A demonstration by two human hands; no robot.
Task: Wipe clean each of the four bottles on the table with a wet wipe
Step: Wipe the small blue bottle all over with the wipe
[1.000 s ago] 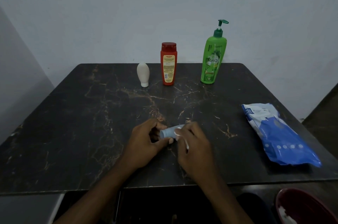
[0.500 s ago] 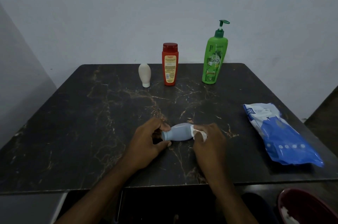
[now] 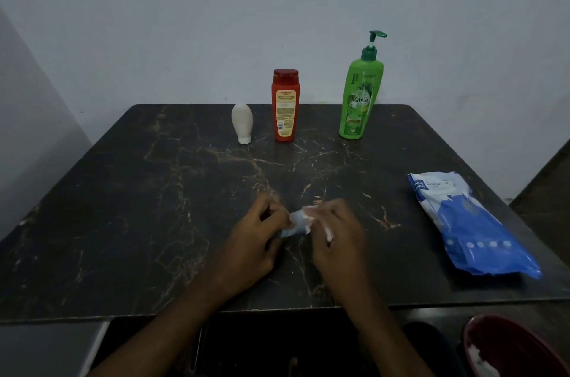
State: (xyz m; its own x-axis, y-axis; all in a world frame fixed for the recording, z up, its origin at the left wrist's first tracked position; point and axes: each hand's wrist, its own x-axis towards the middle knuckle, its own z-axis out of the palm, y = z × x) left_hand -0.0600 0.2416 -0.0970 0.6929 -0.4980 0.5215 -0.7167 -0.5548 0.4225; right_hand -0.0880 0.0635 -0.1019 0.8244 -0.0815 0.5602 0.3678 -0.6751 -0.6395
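Observation:
A small pale blue bottle (image 3: 293, 225) lies sideways near the front middle of the dark marble table (image 3: 123, 207). My left hand (image 3: 256, 241) grips its left end. My right hand (image 3: 339, 238) holds a white wet wipe (image 3: 308, 216) wrapped over the bottle's right part, so most of the bottle is hidden. At the back stand a small white bottle (image 3: 242, 122) on its cap, a red bottle (image 3: 285, 105) and a tall green pump bottle (image 3: 361, 96), all upright and apart from my hands.
A blue and white pack of wipes (image 3: 472, 228) lies flat at the table's right side. A dark red bin (image 3: 509, 349) with white scraps sits below the front right corner. A grey wall runs behind the table.
My right hand has slid left along the blue bottle with the wipe, covering most of it again. The left hand keeps its grip on the bottle's end.

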